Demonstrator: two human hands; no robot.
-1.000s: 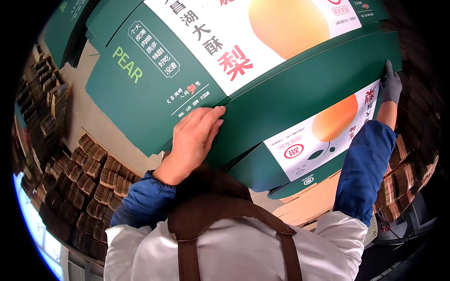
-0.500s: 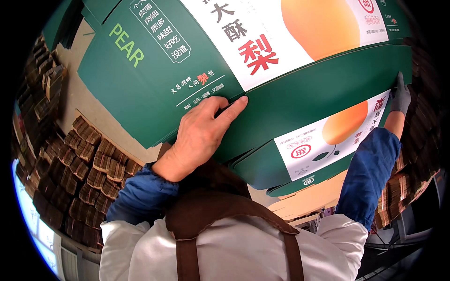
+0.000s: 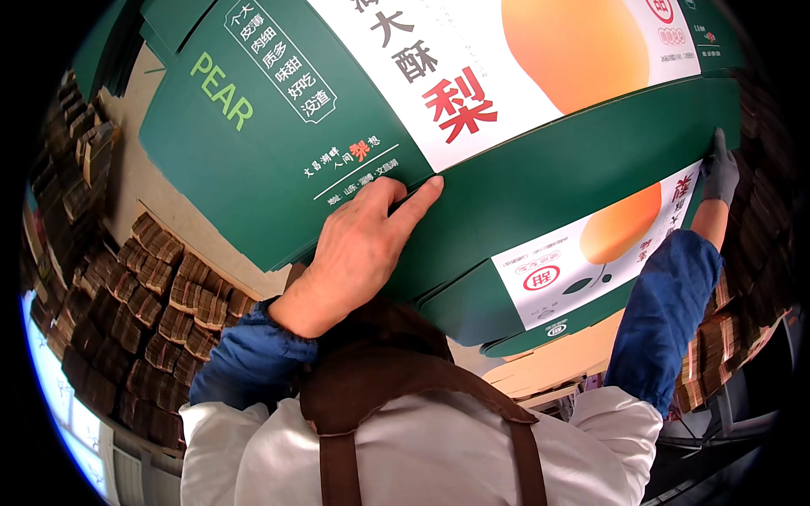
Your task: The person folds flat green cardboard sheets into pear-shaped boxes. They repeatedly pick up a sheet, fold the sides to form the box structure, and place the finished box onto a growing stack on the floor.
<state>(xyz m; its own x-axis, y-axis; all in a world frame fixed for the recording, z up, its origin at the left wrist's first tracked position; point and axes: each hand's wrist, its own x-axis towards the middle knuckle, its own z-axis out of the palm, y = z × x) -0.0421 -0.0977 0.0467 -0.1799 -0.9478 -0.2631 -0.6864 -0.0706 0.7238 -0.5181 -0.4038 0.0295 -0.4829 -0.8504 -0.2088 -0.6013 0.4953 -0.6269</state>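
A large flat green cardboard box blank [image 3: 540, 181] spreads before me, with white panels, orange fruit pictures and creased flaps. My left hand [image 3: 359, 236], bare, is closed at its near-left part. The thumb lies along the corner of the white panel, and the other fingers curl over the edge of the left flap, partly hidden. At the far right end, my right hand [image 3: 720, 173] in a grey glove grips the blank's short edge, one finger pointing up along it. A smaller front panel [image 3: 591, 244] hangs toward me, between my forearms.
Stacks of brown cardboard bundles [image 3: 160, 312] stand on the floor at left, with more bundles [image 3: 717, 346] at right. Under the blank's near side is a pale tan surface [image 3: 582, 346]. Another dark green sheet [image 3: 105, 42] lies at the far left.
The left part of the blank has shifted slightly left and toward me, and my left hand has moved slightly left with it. My right hand stays at the right edge.
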